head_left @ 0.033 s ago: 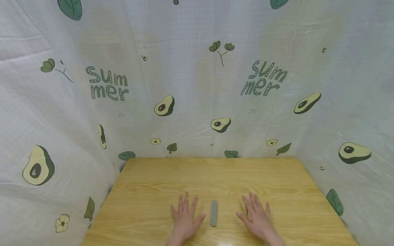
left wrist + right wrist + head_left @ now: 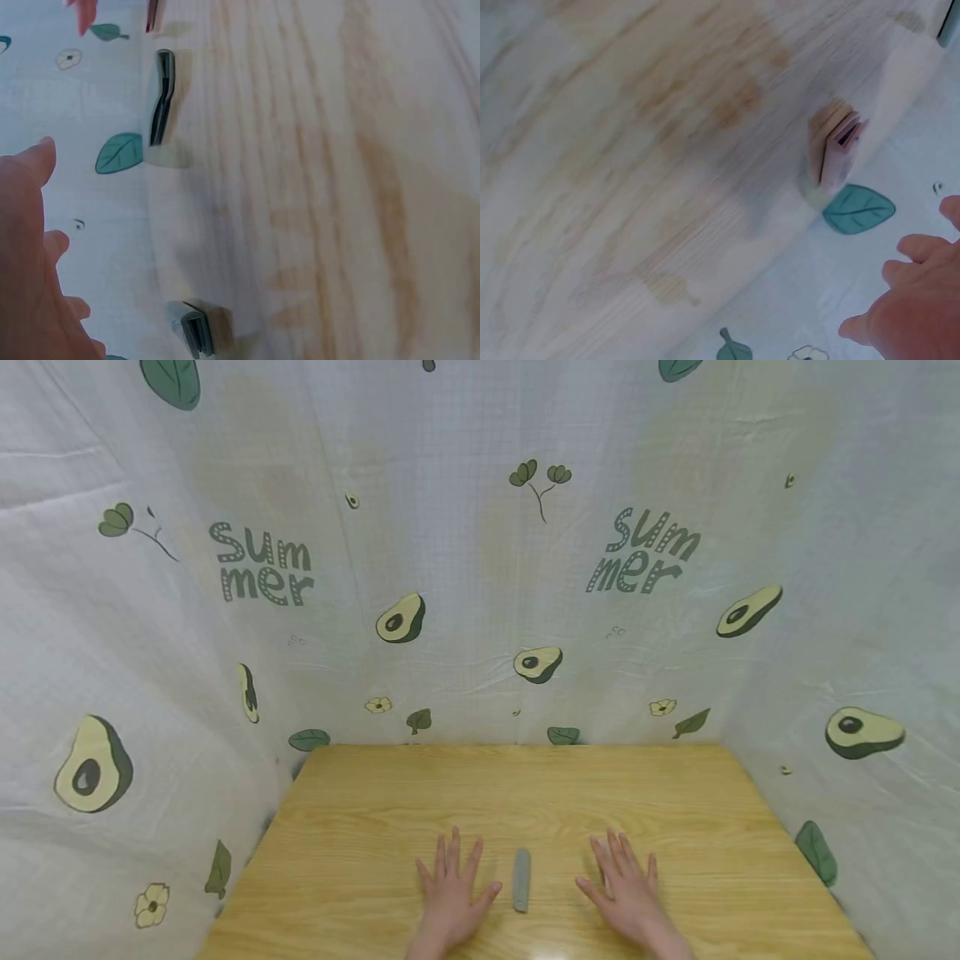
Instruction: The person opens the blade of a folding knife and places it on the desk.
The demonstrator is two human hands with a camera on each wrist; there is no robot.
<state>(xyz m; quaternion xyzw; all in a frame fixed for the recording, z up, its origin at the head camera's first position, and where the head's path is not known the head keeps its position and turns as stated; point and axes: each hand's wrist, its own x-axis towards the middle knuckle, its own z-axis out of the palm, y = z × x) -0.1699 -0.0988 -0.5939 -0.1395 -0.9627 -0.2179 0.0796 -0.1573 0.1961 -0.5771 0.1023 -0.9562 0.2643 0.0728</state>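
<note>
My left hand (image 2: 451,897) is held palm down with its fingers spread, left of a narrow grey-green strip (image 2: 521,881). To the strip's right is my right hand (image 2: 628,897), also palm down with spread fingers. Neither hand grips anything. Seen from the left wrist, the strip (image 2: 163,97) looks bent or folded, with a dark inner edge. Below it in that view is a second grey-green folded piece (image 2: 193,330), which the left hand hides in the head view. A pink folded piece (image 2: 841,152) appears in the right wrist view; the right hand mostly covers it in the head view.
All of these pieces lie on a light wooden tabletop (image 2: 517,793). White cloth (image 2: 465,552) printed with avocados, leaves and lettering hangs behind the table and along both sides.
</note>
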